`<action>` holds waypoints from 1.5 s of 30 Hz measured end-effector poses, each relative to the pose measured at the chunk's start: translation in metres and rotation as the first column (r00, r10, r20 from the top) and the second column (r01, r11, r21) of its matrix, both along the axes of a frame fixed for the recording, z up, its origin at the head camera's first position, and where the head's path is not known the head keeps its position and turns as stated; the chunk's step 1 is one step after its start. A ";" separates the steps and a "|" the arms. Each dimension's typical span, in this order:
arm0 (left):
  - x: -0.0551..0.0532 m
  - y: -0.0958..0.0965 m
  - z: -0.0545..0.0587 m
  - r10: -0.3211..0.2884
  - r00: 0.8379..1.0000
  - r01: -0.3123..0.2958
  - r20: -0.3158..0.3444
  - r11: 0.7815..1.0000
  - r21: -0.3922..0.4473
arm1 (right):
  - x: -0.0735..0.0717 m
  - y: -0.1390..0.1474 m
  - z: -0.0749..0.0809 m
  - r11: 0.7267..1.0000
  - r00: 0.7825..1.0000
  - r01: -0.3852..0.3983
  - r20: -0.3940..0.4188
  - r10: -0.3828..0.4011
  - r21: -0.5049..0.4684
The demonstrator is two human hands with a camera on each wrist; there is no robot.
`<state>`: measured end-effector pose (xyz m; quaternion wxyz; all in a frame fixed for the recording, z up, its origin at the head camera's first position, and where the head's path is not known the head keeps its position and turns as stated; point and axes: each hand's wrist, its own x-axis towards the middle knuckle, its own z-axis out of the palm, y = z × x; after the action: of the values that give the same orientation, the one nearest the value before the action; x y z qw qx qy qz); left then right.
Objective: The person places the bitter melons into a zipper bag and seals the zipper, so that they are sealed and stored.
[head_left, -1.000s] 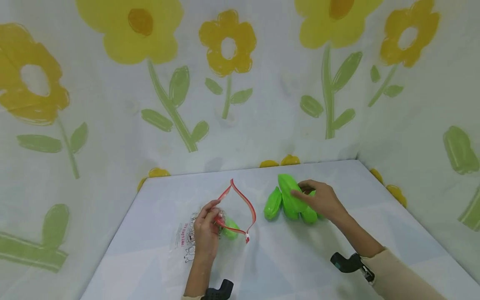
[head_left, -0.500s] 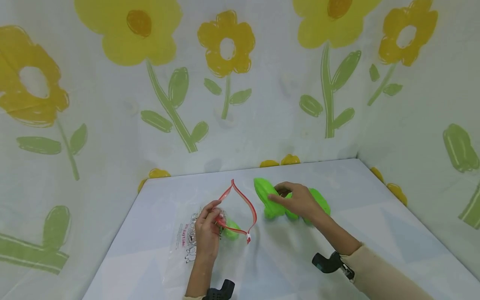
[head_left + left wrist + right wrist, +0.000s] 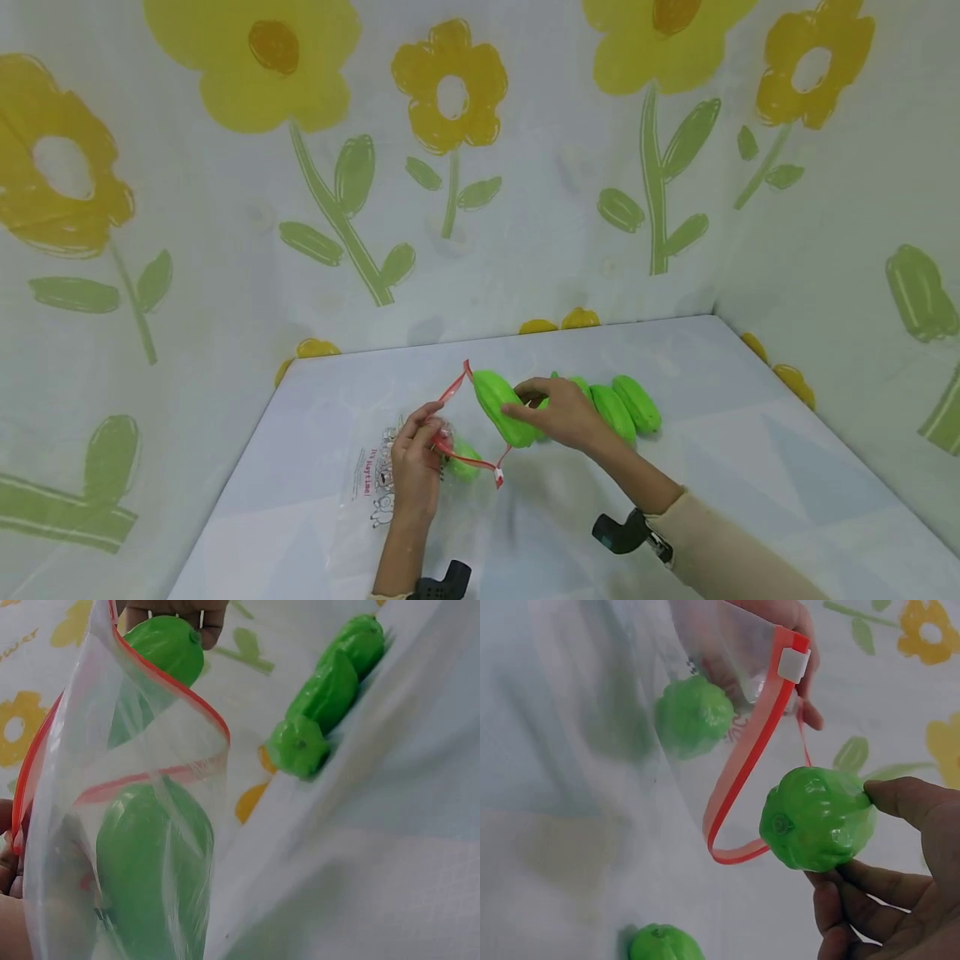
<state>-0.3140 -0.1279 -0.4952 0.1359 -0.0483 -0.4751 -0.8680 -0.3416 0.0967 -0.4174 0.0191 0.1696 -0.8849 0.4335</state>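
My left hand (image 3: 415,471) grips the side of a clear slider bag (image 3: 372,475) with printed drawings and a red zip edge. The bag's mouth gapes wide. Inside lies a green plastic toy fruit (image 3: 154,862), long and rounded, seen through the film. My right hand (image 3: 564,414) pinches a second, ribbed green toy fruit (image 3: 817,817) between thumb and fingers. In the head view that fruit overlaps the bag's red edge, tilted, at the mouth. The white slider (image 3: 793,665) sits at one end of the zip.
Several more green toy fruits (image 3: 636,404) lie in a row on the white table (image 3: 750,467), right of the bag and partly behind my right hand. A flower-patterned cloth (image 3: 525,275) rises at the table's back and sides.
My right hand has carried the green toy fruit leftward from the row to the bag's mouth, uncovering the fruits behind. My left hand keeps its grip on the bag, nearly still.
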 end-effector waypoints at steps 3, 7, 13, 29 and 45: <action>0.000 0.000 0.001 0.006 1.000 -0.006 0.002 1.000 -0.010 | 0.000 -0.005 -0.002 1.000 1.000 -0.003 0.015 0.003 0.008; 0.000 0.000 0.002 0.015 1.000 -0.015 0.012 1.000 -0.021 | 0.001 -0.013 -0.006 1.000 1.000 -0.007 0.018 0.006 0.021; 0.002 0.000 0.002 0.000 1.000 0.000 0.027 1.000 0.002 | -0.001 -0.024 -0.015 0.999 1.000 -0.020 0.008 0.020 0.036; 0.001 0.000 0.000 0.011 1.000 -0.011 0.000 1.000 -0.020 | -0.001 -0.039 -0.032 0.999 0.998 0.034 -0.063 -0.032 0.019; 0.001 0.000 0.000 0.008 1.000 -0.009 -0.022 1.000 -0.023 | 0.003 0.004 -0.019 0.998 0.990 0.042 -0.135 -0.048 -0.045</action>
<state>-0.3131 -0.1281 -0.4957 0.1444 -0.0575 -0.4839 -0.8612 -0.3383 0.1010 -0.4368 0.0925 0.1783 -0.8759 0.4387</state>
